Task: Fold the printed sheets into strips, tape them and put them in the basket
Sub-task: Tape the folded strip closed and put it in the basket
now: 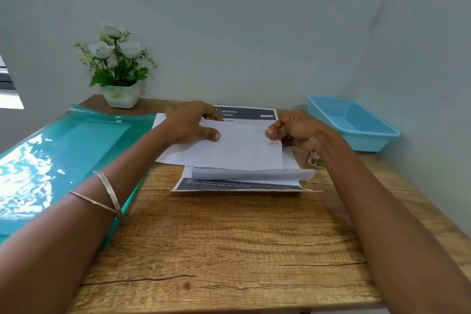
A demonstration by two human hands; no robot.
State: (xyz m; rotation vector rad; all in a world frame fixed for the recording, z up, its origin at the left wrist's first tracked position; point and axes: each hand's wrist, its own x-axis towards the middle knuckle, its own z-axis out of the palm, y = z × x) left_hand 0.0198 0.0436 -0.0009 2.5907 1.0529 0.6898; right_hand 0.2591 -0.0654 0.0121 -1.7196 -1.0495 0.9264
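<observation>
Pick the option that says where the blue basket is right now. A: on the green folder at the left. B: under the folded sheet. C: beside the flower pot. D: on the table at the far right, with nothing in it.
D: the blue basket stands on the wooden table at the far right near the wall, its mesh bottom bare, apart from the folded sheet that both hands hold.

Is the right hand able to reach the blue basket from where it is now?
Probably yes. The blue basket stands just beside the right hand, with only bare table between them. But this hand pinches the folded sheet now.
</observation>
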